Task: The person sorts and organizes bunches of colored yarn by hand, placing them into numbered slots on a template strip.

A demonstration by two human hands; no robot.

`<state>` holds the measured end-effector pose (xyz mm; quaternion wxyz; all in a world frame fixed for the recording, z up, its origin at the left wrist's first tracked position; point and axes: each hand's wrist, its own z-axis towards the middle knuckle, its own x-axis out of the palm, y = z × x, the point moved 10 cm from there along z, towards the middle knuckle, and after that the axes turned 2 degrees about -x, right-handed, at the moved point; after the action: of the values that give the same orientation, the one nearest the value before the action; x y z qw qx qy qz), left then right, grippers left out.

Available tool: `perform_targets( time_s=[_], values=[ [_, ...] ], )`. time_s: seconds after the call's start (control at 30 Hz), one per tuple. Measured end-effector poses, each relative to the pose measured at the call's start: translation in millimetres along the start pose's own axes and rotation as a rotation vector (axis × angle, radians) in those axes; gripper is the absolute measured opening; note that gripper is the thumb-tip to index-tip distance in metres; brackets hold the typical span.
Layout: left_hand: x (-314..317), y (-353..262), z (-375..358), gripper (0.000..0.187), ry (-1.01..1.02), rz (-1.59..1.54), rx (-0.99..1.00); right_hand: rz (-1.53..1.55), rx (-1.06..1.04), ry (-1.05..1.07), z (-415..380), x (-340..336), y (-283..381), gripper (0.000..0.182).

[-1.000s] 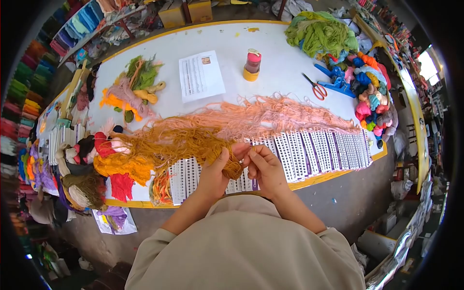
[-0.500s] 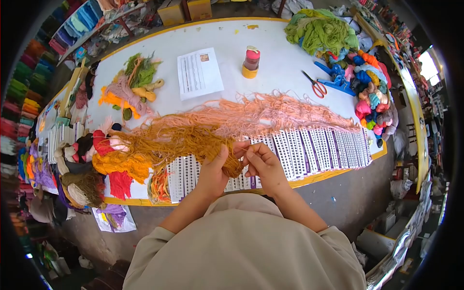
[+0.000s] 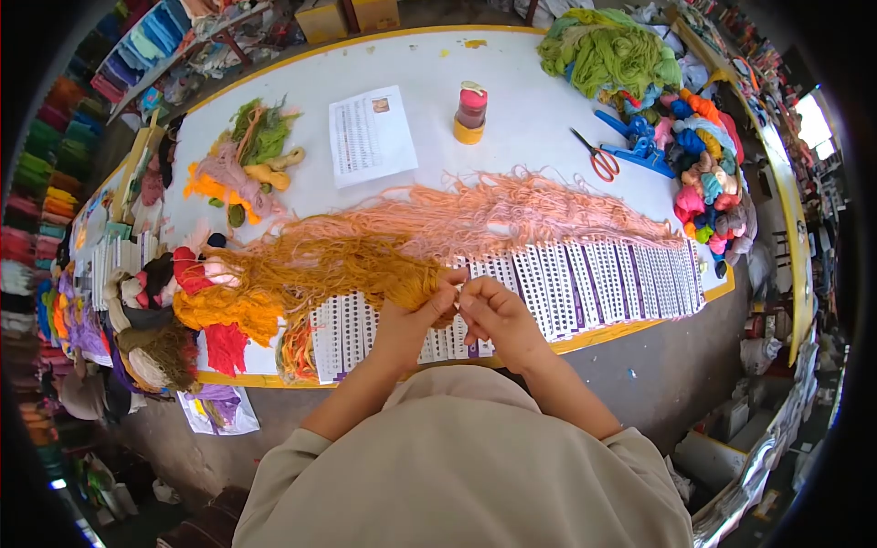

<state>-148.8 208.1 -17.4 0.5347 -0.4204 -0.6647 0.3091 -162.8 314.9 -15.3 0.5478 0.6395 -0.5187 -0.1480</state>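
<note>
Holding the bunched end of a golden-brown yarn hank in the closed left hand, above hole-punched cards at the near edge of a white table. Pinching thumb towards forefinger with the right hand, just beside; cannot tell whether on a strand. Beyond, peach yarn, then a printed sheet and scissors.

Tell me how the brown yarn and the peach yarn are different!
The brown yarn is a dark golden brown, while the peach yarn is pale pinkish orange. The brown yarn has one end bunched in the left hand; the peach yarn isn't held, and spreads along the row of white cards. Both are made of lots of thin, loose, messy strands.
</note>
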Motion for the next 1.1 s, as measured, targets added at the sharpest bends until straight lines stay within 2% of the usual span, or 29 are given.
perform_targets(
  time_s=[0.07,0.1,0.17,0.2,0.23,0.27,0.3,0.33,0.4,0.43,0.47,0.5,0.53,0.57,0.6,0.63,0.67,0.7,0.73,0.77,0.8,0.87,0.9,0.93,0.97,1.0,1.03,1.1],
  values=[
    [-18,-8,5,0.02,-0.16,0.121,0.014,-0.179,0.103,0.093,-2,6,-3,0.01],
    [-29,-6,8,0.024,-0.168,0.153,0.0,-0.176,0.11,0.093,-1,0,-7,0.01],
    [-50,7,3,0.027,-0.109,-0.178,-0.275,-0.203,-0.182,-0.098,3,-43,9,0.007],
    [-70,0,2,0.027,-0.167,-0.142,-0.283,-0.269,-0.469,-0.195,5,-76,29,0.007],
    [-97,-8,0,0.026,-0.189,-0.198,-0.249,-0.258,-0.489,-0.404,1,-117,38,0.008],
    [-128,-15,0,0.025,-0.207,-0.253,-0.21,-0.018,-0.387,-0.604,2,-163,33,0.008],
    [-168,-21,-4,0.022,-0.34,-0.319,-0.171,0.368,-0.355,-0.583,2,-203,21,0.009],
    [-209,-26,-11,0.019,-0.475,-0.382,-0.135,0.586,-0.309,-0.589,-1,-247,4,0.008],
    [-295,-25,-25,0.013,-0.559,-0.668,-0.105,0.67,-0.316,-0.587,-16,-351,-18,0.012],
    [-337,-33,-41,0.011,-0.679,-0.637,-0.024,0.542,-0.339,-0.612,-28,-413,-24,0.016],
    [-377,-40,-63,0.009,-0.802,-0.6,0.056,0.503,-0.305,-0.788,-55,-448,-14,0.018],
    [-423,-43,-86,0.01,-0.838,-0.632,0.111,0.494,-0.287,-1.119,-96,-497,-7,0.016],
    [-450,-46,-101,0.011,-0.872,-0.664,0.17,0.427,-0.439,-1.149,-131,-570,3,0.015],
    [-441,-47,-101,0.011,-0.881,-0.664,0.167,0.02,-0.406,-1.338,-169,-579,38,0.018],
    [-422,-53,-101,0.011,-0.877,-0.692,0.217,0.151,-0.479,-1.534,-196,-585,51,0.021],
    [-404,-53,-100,0.011,-0.878,-0.716,0.264,0.081,-0.461,-1.521,-182,-545,73,0.02],
    [-376,-36,-73,0.014,-0.56,-0.612,0.19,0.013,-0.443,-1.509,-158,-499,88,0.019],
    [-319,-11,-39,0.016,-0.391,-0.657,0.042,-0.345,-0.408,-1.502,-139,-534,69,0.016],
    [-255,16,-5,0.019,-0.22,-0.698,-0.105,-0.596,-0.413,-1.2,-96,-567,31,0.021],
    [-248,69,5,0.026,-0.323,-0.62,-0.258,-1.174,-0.333,-0.992,-37,-500,21,0.024],
    [-227,109,18,0.027,-0.469,-0.473,-0.393,-0.804,-0.181,-0.75,13,-440,-4,0.023],
    [-159,177,53,0.022,-0.356,-0.581,-0.665,-0.971,0.341,-0.602,67,-327,-48,0.018],
    [-143,190,67,0.02,-0.403,-0.34,-0.687,-1.032,0.032,-0.345,102,-287,-74,0.018],
    [-130,200,78,0.019,-0.443,-0.098,-0.705,-1.015,-0.049,-0.225,121,-258,-104,0.017],
    [-126,206,87,0.017,-0.488,0.168,-0.684,-1.145,-0.09,-0.172,130,-227,-113,0.017],
    [-127,208,94,0.017,-0.529,0.436,-0.658,-1.092,-0.014,-0.097,142,-206,-130,0.017],
    [-128,221,97,0.017,-0.539,0.438,-0.666,-1.038,0.06,-0.024,153,-189,-146,0.017],
    [-125,227,114,0.021,-0.414,0.844,-0.526,-0.935,-0.073,0.061,163,-166,-154,0.014]
  ],
)
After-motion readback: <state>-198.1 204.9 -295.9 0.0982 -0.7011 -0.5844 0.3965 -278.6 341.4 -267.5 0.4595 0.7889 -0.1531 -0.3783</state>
